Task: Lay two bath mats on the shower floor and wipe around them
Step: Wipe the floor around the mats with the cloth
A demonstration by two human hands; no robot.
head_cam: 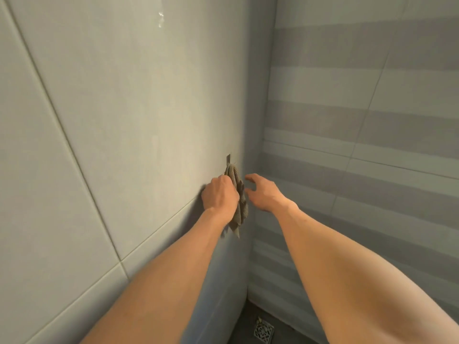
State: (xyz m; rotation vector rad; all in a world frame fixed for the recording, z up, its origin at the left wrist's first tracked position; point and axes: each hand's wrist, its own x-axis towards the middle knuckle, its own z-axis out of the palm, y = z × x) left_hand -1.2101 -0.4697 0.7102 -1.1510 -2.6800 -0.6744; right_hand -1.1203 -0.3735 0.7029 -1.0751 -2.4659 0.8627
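Left hand [219, 196] grips hanging cloth [239, 204]; right hand [264, 192] open beside it.

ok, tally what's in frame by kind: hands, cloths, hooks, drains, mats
Hands: 2 (left hand, right hand)
Cloths: 1 (cloth)
Wall hooks: 1 (hook)
Floor drains: 1 (drain)
Bath mats: 0
Total: 5

Soft, dim, warm light is falling on the left wall [124, 108], brightest mid-wall and fading to grey-blue at the edges. A small glare spot [161, 19] is shining near the top. The left hand [219, 197] is casting a faint shadow on the wall. The hands and cloth [239, 194] are showing slight motion blur. Grout lines are bowing from wide-angle distortion. The floor corner near the drain [263, 330] is lying dark.
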